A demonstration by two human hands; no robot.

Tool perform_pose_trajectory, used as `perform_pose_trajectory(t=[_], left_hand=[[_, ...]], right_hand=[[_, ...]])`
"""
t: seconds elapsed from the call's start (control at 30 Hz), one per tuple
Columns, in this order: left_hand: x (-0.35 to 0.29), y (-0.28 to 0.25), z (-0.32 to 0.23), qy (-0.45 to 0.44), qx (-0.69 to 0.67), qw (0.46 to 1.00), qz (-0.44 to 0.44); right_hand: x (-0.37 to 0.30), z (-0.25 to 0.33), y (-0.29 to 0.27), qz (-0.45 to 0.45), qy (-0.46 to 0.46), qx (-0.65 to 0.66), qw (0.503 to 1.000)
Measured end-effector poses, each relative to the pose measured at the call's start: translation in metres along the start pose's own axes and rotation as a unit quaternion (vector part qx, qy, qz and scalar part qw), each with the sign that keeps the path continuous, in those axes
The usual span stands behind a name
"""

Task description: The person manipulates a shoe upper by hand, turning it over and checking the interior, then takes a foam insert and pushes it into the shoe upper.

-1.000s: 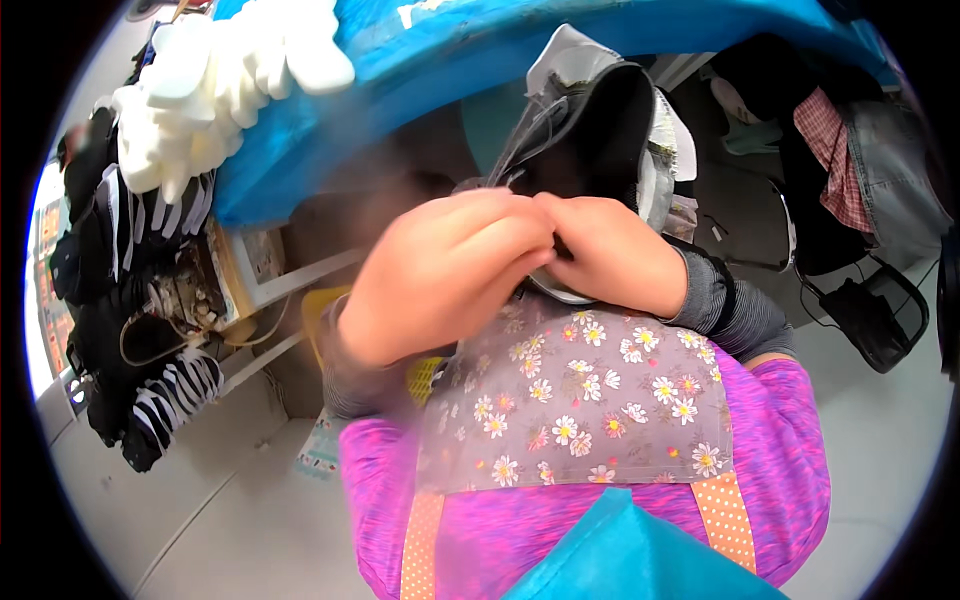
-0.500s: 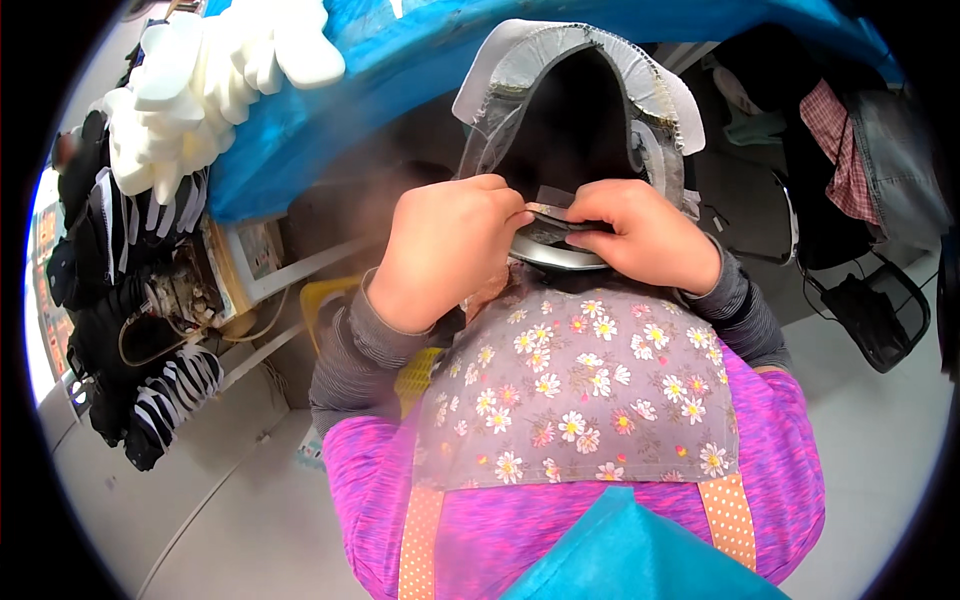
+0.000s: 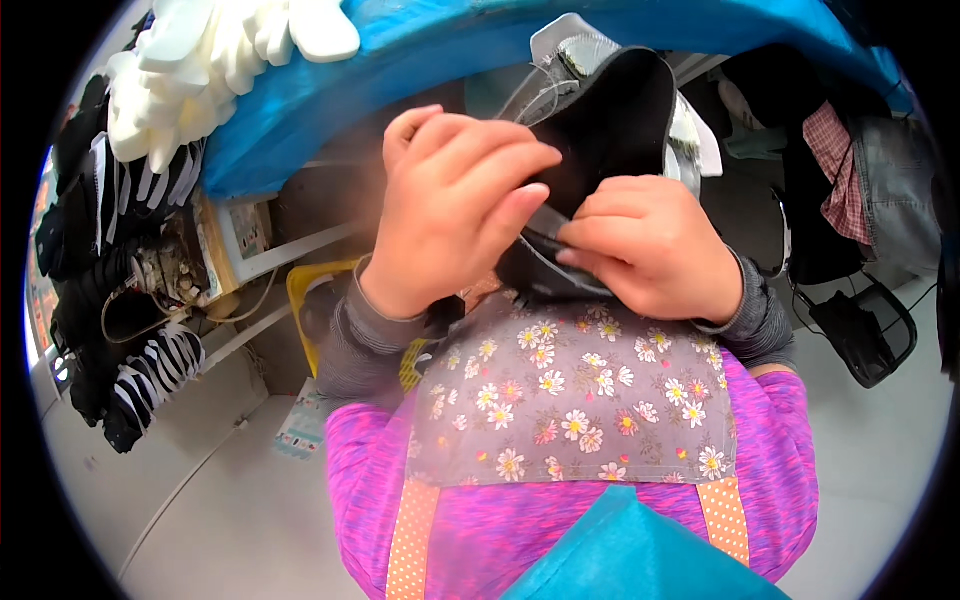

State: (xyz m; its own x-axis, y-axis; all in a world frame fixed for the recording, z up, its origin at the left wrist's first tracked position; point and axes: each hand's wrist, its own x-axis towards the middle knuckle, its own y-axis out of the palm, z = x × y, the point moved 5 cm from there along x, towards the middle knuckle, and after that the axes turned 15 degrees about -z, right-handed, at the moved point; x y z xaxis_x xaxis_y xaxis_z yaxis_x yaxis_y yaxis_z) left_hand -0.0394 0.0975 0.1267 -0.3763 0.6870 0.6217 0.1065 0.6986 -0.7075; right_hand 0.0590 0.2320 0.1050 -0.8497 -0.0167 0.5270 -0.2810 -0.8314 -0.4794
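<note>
A: Starting with the biggest thing out there, a blue sheet [image 3: 430, 75] sweeps right across the far side of the view!

B: Next down in size, the floral apron [image 3: 580, 400], white daisies on a greyish ground, spread across the person's front.

A: Over at the far left, a heap of white rounded pieces [image 3: 205, 65] crowds the end of the blue sheet.

B: And dead centre, here's the work: a black-lined fabric piece [image 3: 625, 110], standing between the apron and the blue sheet, dark hollow curving open, whitish flaps along its outer side.

A: What's the left hand [image 3: 445, 205] up to?

B: It's raised at the left of that piece, fingers curved, thumb apart from the fingertips, a loose shape. Whether it touches the piece, I can't tell.

A: And the right hand [image 3: 655, 250]?

B: Firmer business there! Thumb and fingers come together, pinching the piece by its near edge.

A: Smallest of the lot, a red checked cloth [image 3: 840, 170], hanging well apart on the right.
</note>
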Motion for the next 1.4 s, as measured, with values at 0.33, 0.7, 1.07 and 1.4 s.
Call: perform_pose_trajectory(t=[0.33, 0.7, 1.07, 1.4], left_hand=[[-0.034, -0.017, 0.005, -0.078, -0.247, 0.958, -0.121], [-0.058, 0.001, 0.013, -0.139, -0.194, 0.956, -0.171], [-0.057, 0.007, 0.01, -0.143, -0.179, 0.955, -0.189], [-0.051, 0.007, 0.006, -0.11, -0.149, 0.963, -0.196]], right_hand=[[0.002, 0.003, 0.007, 0.039, 0.145, 0.169, 0.974], [-0.008, -0.013, 0.01, 0.049, 0.296, 0.299, 0.906], [-0.022, -0.019, 0.015, 0.045, 0.459, 0.357, 0.812], [-0.022, -0.021, 0.013, 0.013, 0.401, 0.322, 0.858]])
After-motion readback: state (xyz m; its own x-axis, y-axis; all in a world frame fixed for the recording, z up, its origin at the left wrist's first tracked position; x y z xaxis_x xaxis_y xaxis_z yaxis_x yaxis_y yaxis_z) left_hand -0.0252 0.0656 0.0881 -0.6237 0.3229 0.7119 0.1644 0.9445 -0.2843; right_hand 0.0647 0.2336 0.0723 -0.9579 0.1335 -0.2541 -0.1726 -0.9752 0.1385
